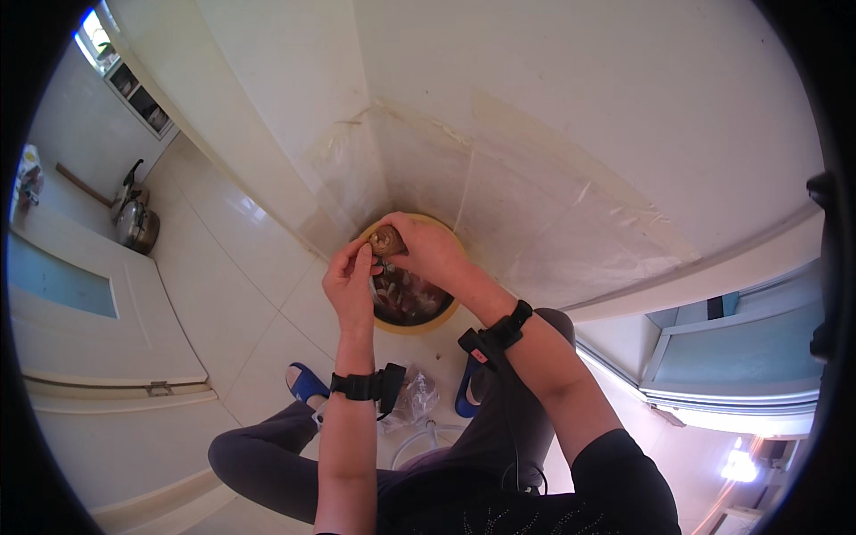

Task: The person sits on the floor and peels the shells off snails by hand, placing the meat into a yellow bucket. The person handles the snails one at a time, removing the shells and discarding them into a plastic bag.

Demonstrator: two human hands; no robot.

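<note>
A brown, roundish object (386, 241) with ringed layers, perhaps a root vegetable or bulb, is held over a yellow-rimmed bin (409, 329). My right hand (428, 244) grips it from the right, thumb below and fingers above. On its left edge, the thumb and fingertips of my left hand (349, 271) pinch at it; a small dark bit shows just below, too small to name. Inside the bin lie mixed dark, reddish and pale scraps (408, 294), partly hidden by my hands.
The bin stands in a wall corner lined with taped clear plastic sheeting (535, 200). Close to my feet in blue slippers (309, 384) lies a clear plastic bag (418, 394). A white door (93, 294) and metal pots (137, 226) are at left.
</note>
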